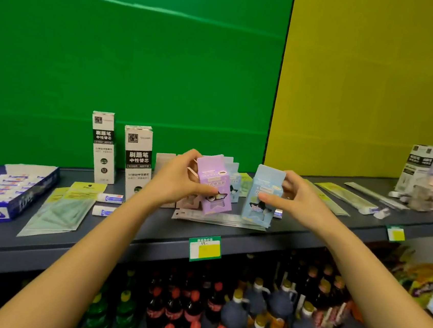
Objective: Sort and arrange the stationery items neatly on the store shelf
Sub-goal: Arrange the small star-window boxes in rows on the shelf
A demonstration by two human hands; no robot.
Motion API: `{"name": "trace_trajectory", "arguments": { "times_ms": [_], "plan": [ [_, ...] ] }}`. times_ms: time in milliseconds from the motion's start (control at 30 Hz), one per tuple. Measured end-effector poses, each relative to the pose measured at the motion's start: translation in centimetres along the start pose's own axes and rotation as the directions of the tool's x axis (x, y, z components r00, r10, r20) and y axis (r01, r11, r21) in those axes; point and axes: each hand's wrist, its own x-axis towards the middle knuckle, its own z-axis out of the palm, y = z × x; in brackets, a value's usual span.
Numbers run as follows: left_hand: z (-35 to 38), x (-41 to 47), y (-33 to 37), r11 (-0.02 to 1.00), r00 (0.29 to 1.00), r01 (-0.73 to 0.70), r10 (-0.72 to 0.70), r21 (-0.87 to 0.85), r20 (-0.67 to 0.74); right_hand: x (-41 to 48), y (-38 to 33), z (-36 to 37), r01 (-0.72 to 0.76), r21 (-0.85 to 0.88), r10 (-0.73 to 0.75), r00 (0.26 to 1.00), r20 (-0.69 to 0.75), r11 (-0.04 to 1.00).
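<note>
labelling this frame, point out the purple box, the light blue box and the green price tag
purple box (214, 190), head view, front face
light blue box (261, 195), head view, front face
green price tag (205, 248), head view, yellow centre

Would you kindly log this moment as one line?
left hand: holds purple box | right hand: holds blue box | shelf: unsorted

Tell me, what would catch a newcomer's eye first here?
Probably the two pastel boxes at the centre of the shelf: a purple box in the left hand and a blue box in the right hand. Behind them, the backdrop is bright green on the left and yellow on the right.
</note>
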Motion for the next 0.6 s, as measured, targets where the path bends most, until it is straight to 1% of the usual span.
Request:
{"name": "trace_trajectory", "arguments": {
  "times_ms": [67, 200, 300, 500, 600],
  "plan": [
    [0.5, 1.3, -0.2, 0.998, 1.0, -0.018, 0.017, 0.06, 0.006, 1.5, 0.6, -0.4, 0.014, 0.016, -0.014, 1.0, 0.018, 1.0],
    [1.1, 3.7, -0.9, 0.971, 0.999, -0.046, 0.05, 0.234, -0.012, 4.5, 1.4, -0.7, 0.061, 0.023, -0.062, 0.996, 0.058, 0.998],
    [1.5, 4.9, -1.3, 0.954, 0.999, -0.043, 0.048, 0.296, -0.012, 6.2, 1.8, -1.1, 0.085, -0.067, -0.081, 0.995, 0.066, 0.994],
    [2.9, 6.4, -2.9, 0.914, 0.999, -0.046, 0.04, 0.403, 0.023, 8.4, 2.8, -1.0, 0.099, -0.197, -0.061, 0.98, 0.19, 0.975],
    [3.6, 6.3, -3.3, 0.851, 0.999, -0.037, 0.041, 0.524, 0.005, 9.1, 3.5, -1.0, 0.096, -0.243, -0.042, 0.975, 0.219, 0.965]
  ]
}}
